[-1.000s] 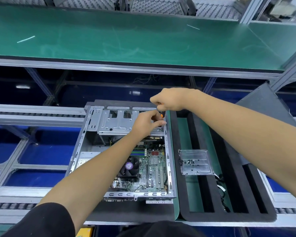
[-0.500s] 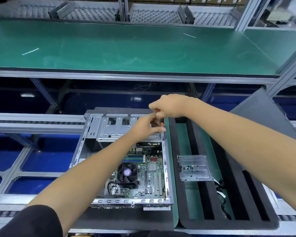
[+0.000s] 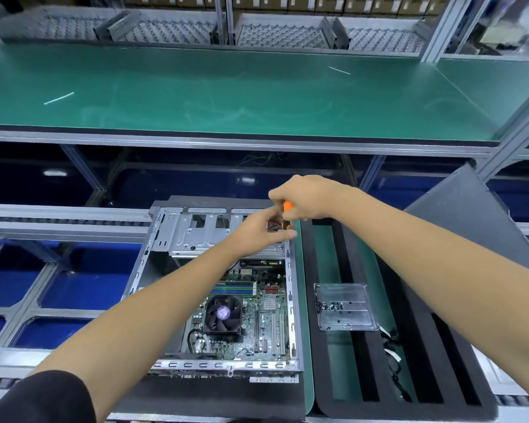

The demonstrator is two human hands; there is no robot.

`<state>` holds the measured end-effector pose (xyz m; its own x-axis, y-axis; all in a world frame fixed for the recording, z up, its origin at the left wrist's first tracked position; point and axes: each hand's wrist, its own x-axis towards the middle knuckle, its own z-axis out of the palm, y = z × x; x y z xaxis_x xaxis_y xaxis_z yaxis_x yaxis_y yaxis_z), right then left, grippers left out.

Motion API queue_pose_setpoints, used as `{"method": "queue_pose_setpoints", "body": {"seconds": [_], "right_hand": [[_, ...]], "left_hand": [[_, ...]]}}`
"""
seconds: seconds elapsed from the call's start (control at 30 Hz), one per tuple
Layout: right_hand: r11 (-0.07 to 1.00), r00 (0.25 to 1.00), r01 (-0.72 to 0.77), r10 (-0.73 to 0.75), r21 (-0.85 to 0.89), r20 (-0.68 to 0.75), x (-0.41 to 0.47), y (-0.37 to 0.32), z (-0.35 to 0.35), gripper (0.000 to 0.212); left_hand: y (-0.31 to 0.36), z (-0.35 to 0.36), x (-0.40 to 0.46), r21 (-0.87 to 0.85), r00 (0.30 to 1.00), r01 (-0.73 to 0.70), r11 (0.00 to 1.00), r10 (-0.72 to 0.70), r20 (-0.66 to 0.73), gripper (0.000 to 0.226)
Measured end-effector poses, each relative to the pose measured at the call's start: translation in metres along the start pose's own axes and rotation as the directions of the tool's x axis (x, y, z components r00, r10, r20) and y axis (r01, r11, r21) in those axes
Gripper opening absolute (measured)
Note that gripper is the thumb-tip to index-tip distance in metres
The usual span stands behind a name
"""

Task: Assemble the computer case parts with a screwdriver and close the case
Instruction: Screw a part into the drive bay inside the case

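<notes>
An open computer case (image 3: 165, 236) lies on its side, with the motherboard and a black CPU fan (image 3: 223, 313) showing inside. A silver drive cage (image 3: 196, 236) fills its far end. My right hand (image 3: 303, 196) grips an orange-handled screwdriver (image 3: 287, 206), held upright over the cage's far right corner. My left hand (image 3: 257, 230) is just below it, fingers pinching the screwdriver's lower part near the tip. The tip and any screw are hidden by my fingers.
A clear plastic tray (image 3: 345, 306) with several small dark screws sits on a black foam insert (image 3: 388, 377) to the right of the case. The dark grey side panel (image 3: 471, 221) leans at far right. A green-topped bench (image 3: 226, 93) runs behind.
Both hands stay at the cage's far right corner with the screwdriver. The view has tilted up a little, so the case sits lower in the frame. The left fingers have shifted slightly on the shaft.
</notes>
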<state>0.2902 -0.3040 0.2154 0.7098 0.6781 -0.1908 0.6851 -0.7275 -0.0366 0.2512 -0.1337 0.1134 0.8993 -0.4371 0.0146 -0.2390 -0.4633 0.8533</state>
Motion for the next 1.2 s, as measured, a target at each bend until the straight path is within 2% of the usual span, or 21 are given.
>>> {"method": "queue_pose_setpoints", "body": {"seconds": [0.07,0.17,0.23,0.3,0.4,0.43,0.47,0.5,0.53,0.57,0.6,0.63,0.73,0.8,0.9,1.03,1.13,1.2], "right_hand": [[0.999,0.999,-0.029,0.027,-0.039,-0.042,0.000,-0.003,0.003,0.005],[0.996,0.991,-0.085,0.081,-0.035,-0.108,0.000,-0.008,0.015,0.011],[0.993,0.981,-0.115,0.115,0.010,-0.156,-0.002,-0.010,0.023,0.020],[0.990,0.965,-0.111,0.129,0.089,-0.229,-0.004,-0.010,0.029,0.020],[0.948,0.916,-0.129,0.227,0.291,-0.331,-0.005,-0.007,0.040,0.018],[0.888,0.883,-0.138,0.311,0.439,-0.352,-0.004,-0.007,0.048,0.022],[0.760,0.835,-0.114,0.422,0.640,-0.352,-0.004,-0.010,0.056,0.027],[0.563,0.779,-0.036,0.533,0.825,-0.330,-0.003,-0.015,0.066,0.031],[0.373,0.718,0.045,0.633,0.927,-0.290,-0.004,-0.020,0.079,0.034],[0.251,0.666,0.083,0.706,0.964,-0.241,-0.005,-0.027,0.093,0.034],[0.217,0.643,0.054,0.739,0.975,-0.200,-0.006,-0.033,0.108,0.032],[0.222,0.656,-0.009,0.737,0.975,-0.162,-0.008,-0.039,0.122,0.027],[0.354,0.744,-0.197,0.661,0.914,-0.095,-0.007,-0.052,0.159,0.014],[0.489,0.735,-0.303,0.666,0.818,-0.126,-0.002,-0.055,0.167,0.023],[0.656,0.690,-0.405,0.677,0.637,-0.258,0.003,-0.056,0.162,0.029],[0.661,0.631,-0.451,0.711,0.600,-0.310,0.009,-0.058,0.165,0.035],[0.698,0.635,-0.483,0.695,0.528,-0.338,0.015,-0.061,0.167,0.033],[0.707,0.634,-0.516,0.695,0.484,-0.339,0.017,-0.062,0.168,0.030]], "left_hand": [[0.006,0.004,0.001,-0.014,0.990,0.011,1.000,-0.013,-0.137,0.037],[0.011,0.008,0.006,0.001,0.963,0.040,0.999,-0.039,-0.268,0.039],[0.013,0.002,0.007,0.009,0.971,0.027,1.000,-0.025,-0.236,0.040],[0.015,-0.007,0.007,-0.004,0.989,0.027,1.000,-0.027,-0.144,0.049],[0.019,-0.016,0.007,0.036,1.000,-0.015,0.999,0.015,0.001,0.053],[0.019,-0.018,0.007,0.067,0.998,-0.044,0.997,0.041,0.039,0.052],[0.019,-0.020,0.008,0.103,0.996,-0.068,0.992,0.061,0.067,0.049],[0.020,-0.022,0.009,0.145,0.994,-0.084,0.986,0.073,0.083,0.047],[0.021,-0.024,0.010,0.185,0.992,-0.093,0.978,0.076,0.098,0.044],[0.022,-0.025,0.011,0.217,0.991,-0.097,0.971,0.073,0.116,0.043],[0.023,-0.025,0.013,0.255,0.989,-0.104,0.961,0.073,0.127,0.042],[0.025,-0.025,0.015,0.304,0.989,-0.116,0.946,0.081,0.124,0.042],[0.031,-0.026,0.022,0.444,0.988,-0.153,0.883,0.135,0.072,0.042],[0.036,-0.032,0.027,0.540,0.987,-0.159,0.826,0.132,0.089,0.044],[0.046,-0.038,0.030,0.694,0.982,-0.181,0.696,0.095,0.161,0.048],[0.067,-0.052,0.039,0.818,0.961,-0.269,0.508,0.081,0.266,0.036],[0.085,-0.059,0.052,0.882,0.940,-0.284,0.375,-0.074,0.334,0.044],[0.091,-0.057,0.059,0.873,0.899,-0.308,0.377,-0.186,0.397,0.037]]}}
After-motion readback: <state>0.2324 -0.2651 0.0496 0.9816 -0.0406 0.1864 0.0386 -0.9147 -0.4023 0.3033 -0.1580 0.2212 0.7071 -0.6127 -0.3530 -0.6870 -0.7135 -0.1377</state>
